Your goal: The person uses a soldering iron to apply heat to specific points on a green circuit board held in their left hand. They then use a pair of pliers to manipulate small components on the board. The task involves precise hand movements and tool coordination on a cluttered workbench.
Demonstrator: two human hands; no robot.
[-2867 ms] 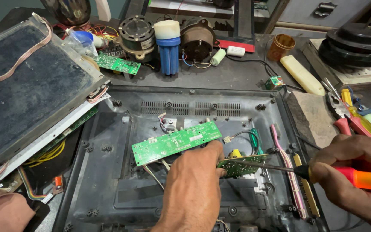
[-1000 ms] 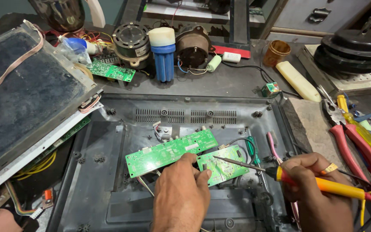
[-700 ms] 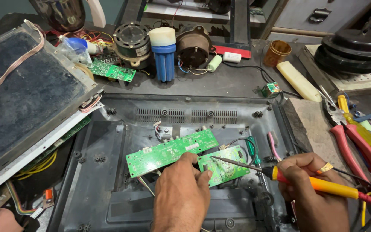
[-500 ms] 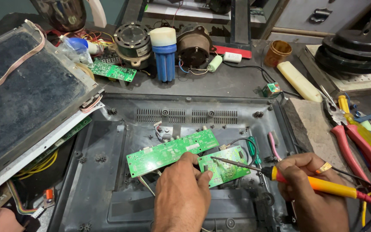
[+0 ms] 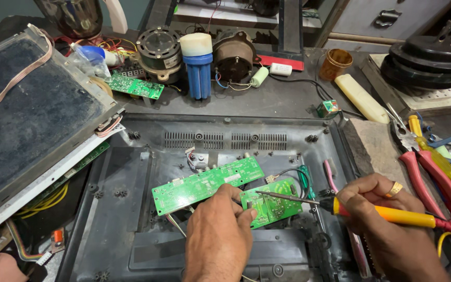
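My left hand pins the small green board, fingers curled shut on its edge. My right hand grips the soldering iron (tip over that board); a longer board lies just beyond my fingertips.

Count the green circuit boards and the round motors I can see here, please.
Green circuit boards: 3 (long board, small board under the left hand and the soldering iron held by the right hand, bench board)
Round motors: 2
Total: 5
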